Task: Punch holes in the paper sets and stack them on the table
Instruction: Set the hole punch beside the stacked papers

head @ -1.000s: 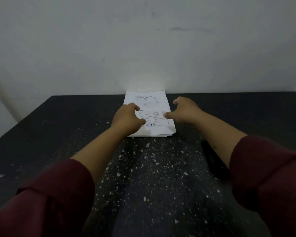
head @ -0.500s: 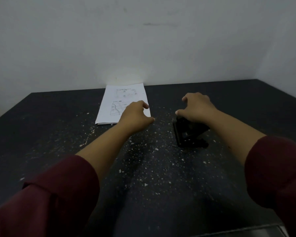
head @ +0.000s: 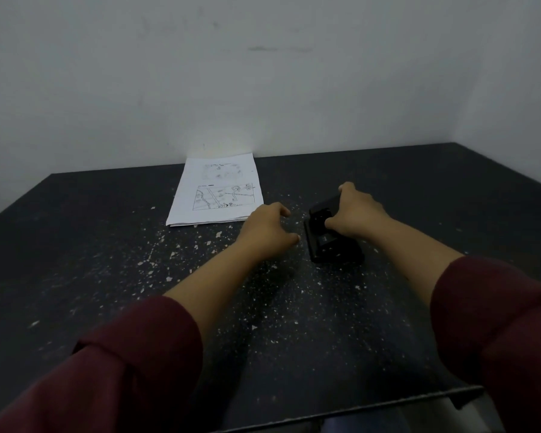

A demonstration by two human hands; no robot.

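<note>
A white stack of printed paper (head: 216,192) lies flat on the dark speckled table (head: 107,260), against the back wall. To its right sits a black hole punch (head: 331,242). My right hand (head: 355,214) rests over the punch's far half, fingers curled around its top. My left hand (head: 267,229) hovers just left of the punch and right of the paper's near corner, fingers spread, holding nothing.
Small white paper flecks are scattered over the tabletop. A white wall (head: 263,73) stands right behind the table. The table's near edge (head: 356,414) runs along the bottom right, with a gap below it.
Both hands left the paper stack and moved right. My right hand came down onto the hole punch; my left hand shifted off the paper towards the punch.
</note>
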